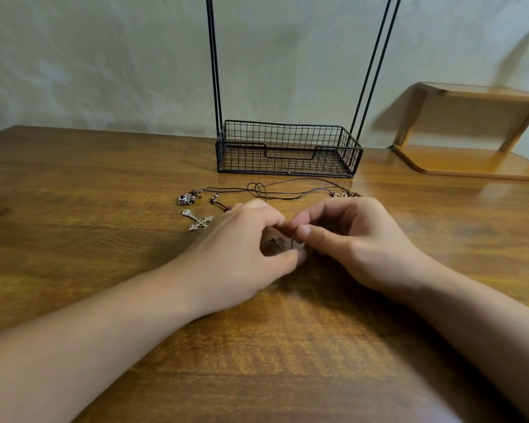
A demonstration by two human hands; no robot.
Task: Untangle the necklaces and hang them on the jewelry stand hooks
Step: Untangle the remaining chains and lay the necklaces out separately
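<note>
Wooden table [104, 184] filled the lower frame, with a pale wall behind and a small wooden shelf [471, 129] at the right edge. At upper centre stood the jewelry stand [287, 148], its wire basket base bare and its hooks cut off by the top of the frame, so nothing could be seen hanging. Cord necklaces [287, 190] lay looped together just in front of the basket, a cross pendant [199, 222] and a small dark charm [186, 199] to their left. At mid-frame the left hand [242, 254] and right hand [348, 239] met fingertip to fingertip, each apparently pinching a fine chain [274, 241], though blur hid the grip. Untangling looked barely begun; all the hanging remained.
</note>
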